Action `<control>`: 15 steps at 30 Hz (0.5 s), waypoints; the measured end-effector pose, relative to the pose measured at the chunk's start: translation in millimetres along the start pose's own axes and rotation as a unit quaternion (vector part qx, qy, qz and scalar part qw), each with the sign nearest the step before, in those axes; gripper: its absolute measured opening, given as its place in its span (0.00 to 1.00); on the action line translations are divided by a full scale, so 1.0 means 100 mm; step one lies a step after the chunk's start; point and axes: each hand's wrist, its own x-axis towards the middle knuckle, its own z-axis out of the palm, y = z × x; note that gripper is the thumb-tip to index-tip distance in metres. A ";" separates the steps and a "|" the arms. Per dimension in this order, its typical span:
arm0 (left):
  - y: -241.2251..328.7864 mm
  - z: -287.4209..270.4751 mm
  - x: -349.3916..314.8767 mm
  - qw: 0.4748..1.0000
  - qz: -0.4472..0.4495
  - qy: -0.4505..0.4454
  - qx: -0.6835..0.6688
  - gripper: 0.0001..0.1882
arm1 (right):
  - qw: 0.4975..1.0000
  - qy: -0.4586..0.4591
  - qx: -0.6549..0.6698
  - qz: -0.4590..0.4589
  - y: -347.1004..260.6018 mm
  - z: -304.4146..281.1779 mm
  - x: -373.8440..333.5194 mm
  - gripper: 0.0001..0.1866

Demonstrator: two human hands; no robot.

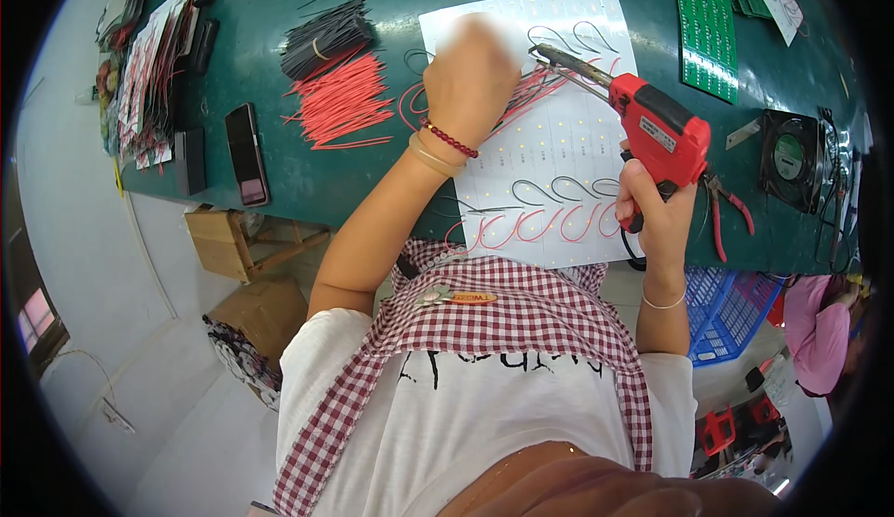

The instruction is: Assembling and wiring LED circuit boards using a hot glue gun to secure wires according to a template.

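Note:
My right hand (pixel 655 202) is wrapped round the handle of a red and black soldering gun (pixel 659 135). The gun's tip points left, over a white LED circuit board sheet (pixel 559 158) on the bench. My left hand (pixel 473 84) is closed over the sheet's upper left part, near the gun's tip; its fingertips are blurred. Out from under it comes a bundle of red wires (pixel 533 90). Short black wires (pixel 570 188) and red wires (pixel 533 225) curve along the sheet's near edge, and similar ones lie near its far edge.
Left of the sheet lie bundles of black wires (pixel 328 36) and red wires (pixel 340 102), then a phone (pixel 246 156). Pliers (pixel 717 217), a small fan (pixel 790 161) and green circuit boards (pixel 705 28) are at the right. A blue crate (pixel 731 317) stands below the green bench (pixel 372 186).

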 end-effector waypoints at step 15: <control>0.03 -0.17 -0.07 0.998 0.038 -0.042 -0.031 0.03 | 0.999 0.015 0.038 -0.005 -0.02 -0.06 -0.06 0.11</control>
